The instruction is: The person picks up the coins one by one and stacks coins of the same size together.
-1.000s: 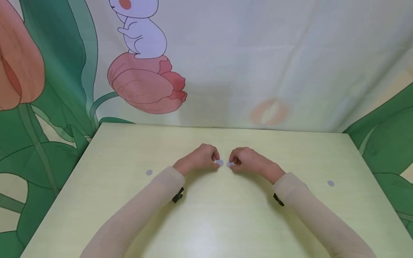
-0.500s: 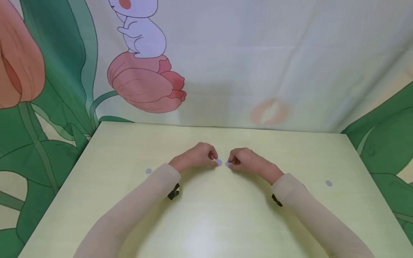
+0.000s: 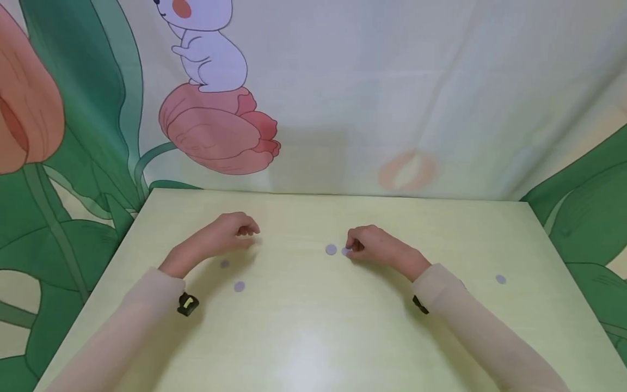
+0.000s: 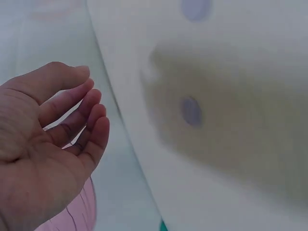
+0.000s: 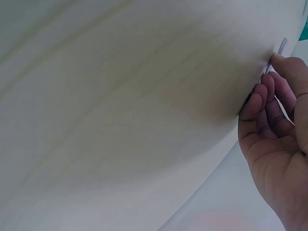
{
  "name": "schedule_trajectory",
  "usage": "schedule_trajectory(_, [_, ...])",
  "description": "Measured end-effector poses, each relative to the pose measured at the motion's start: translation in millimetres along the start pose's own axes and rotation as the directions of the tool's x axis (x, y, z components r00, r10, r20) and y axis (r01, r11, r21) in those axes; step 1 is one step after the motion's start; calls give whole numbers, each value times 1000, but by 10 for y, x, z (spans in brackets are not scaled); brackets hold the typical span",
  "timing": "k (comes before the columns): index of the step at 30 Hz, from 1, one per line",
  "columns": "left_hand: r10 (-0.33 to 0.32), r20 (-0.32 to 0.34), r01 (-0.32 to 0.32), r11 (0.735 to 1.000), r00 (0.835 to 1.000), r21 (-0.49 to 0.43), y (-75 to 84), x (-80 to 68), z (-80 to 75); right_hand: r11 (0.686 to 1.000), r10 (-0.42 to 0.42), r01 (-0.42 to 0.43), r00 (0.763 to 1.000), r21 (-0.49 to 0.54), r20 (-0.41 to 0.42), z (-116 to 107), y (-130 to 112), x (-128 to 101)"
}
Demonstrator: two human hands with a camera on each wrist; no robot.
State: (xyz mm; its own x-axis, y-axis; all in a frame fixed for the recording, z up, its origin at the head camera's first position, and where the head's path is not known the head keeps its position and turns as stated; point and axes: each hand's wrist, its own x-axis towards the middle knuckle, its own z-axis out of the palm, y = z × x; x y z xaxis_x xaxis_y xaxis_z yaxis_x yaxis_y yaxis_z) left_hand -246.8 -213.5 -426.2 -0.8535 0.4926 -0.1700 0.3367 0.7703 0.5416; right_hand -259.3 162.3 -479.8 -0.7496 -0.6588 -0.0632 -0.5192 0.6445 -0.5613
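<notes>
My left hand (image 3: 222, 237) hovers over the left part of the pale table, fingers loosely bent and holding nothing. The left wrist view shows that hand (image 4: 57, 134) with a gap between thumb and fingers. Beneath the left forearm lie two small light-purple discs, one (image 3: 225, 264) in the hand's shadow and another (image 3: 239, 286) nearer the front. Near the middle, my right hand (image 3: 379, 246) pinches a disc (image 3: 345, 251) at its edge between thumb and fingers. Just left of it a separate disc (image 3: 331, 249) lies flat. In the right wrist view a disc (image 5: 283, 46) shows edge-on at the thumb tip.
One more disc (image 3: 501, 279) lies on the right side of the table (image 3: 313, 326). A printed cloth (image 3: 333, 109) with tulips and a white animal hangs behind the table's back edge.
My left hand has let go of its disc, which stays in the middle, and has moved left. The front-left disc, previously hidden by the arm, now shows. The right hand keeps its place.
</notes>
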Motion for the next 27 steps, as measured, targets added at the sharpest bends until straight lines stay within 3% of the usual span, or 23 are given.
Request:
schedule_trajectory(4, [-57, 10, 57, 998, 998, -1, -247, -272, 24, 1000, -4, 4, 1000, -2, 3, 19, -18, -7])
schedule_trajectory(10, [-65, -30, 65, 998, 997, 2, -522, -583, 69, 1000, 5, -5, 1000, -5, 8, 45, 11, -1])
schedule_trajectory(13, [-49, -47, 48, 999, 998, -17, -517, -665, 135, 1000, 8, -8, 1000, -8, 13, 19, 33, 17])
schedule_trajectory(20, [63, -39, -67, 994, 997, -87, -392, -738, 341, 999, 35, -34, 999, -13, 31, -50, 23, 39])
schedule_trajectory(27, [25, -52, -32, 989, 998, -145, -322, -775, 479, 1000, 26, -25, 999, -10, 36, -5, 33, 67])
